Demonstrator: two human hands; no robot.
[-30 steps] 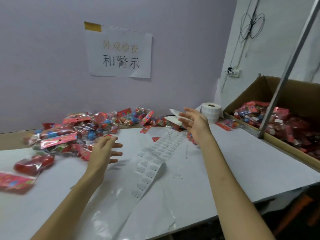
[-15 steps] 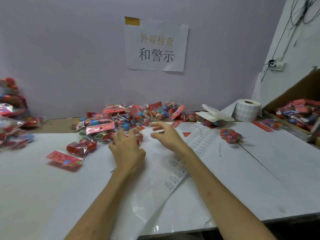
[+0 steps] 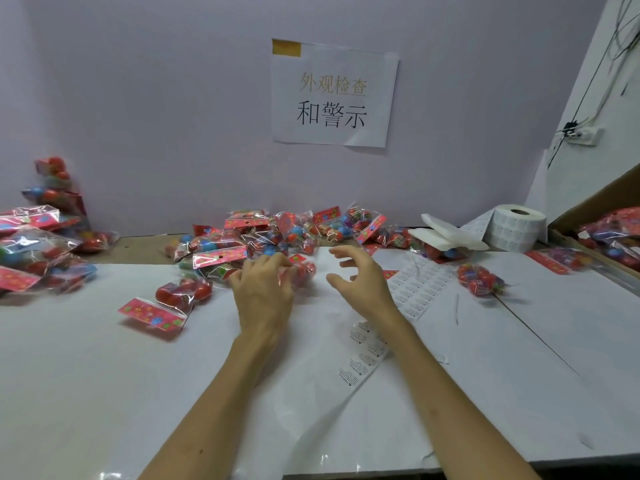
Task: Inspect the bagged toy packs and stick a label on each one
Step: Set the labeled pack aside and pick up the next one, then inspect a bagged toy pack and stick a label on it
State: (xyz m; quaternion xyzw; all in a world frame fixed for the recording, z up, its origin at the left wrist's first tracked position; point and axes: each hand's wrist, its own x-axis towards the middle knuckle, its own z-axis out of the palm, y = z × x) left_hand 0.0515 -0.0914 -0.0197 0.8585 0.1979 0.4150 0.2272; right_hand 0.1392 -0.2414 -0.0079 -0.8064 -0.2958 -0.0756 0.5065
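A white table point(image 3: 104, 375) fills the view, set against a lilac wall bearing a paper sign point(image 3: 334, 95). Along the table's far edge lies a heap of toy packs point(image 3: 277, 233): clear, crinkly bags of red and blue balls, each topped by a red printed card header. A second pile point(image 3: 34, 247) sits at far left, and a cardboard box point(image 3: 599, 195) at right holds more. A label strip point(image 3: 419, 285) runs from a label roll point(image 3: 516, 228) at far right toward me. My left hand point(image 3: 263, 296) curls round one toy pack point(image 3: 301, 270) at the heap's near edge. My right hand point(image 3: 360, 282) hovers just right of it, fingers spread and loosely bent, holding nothing.
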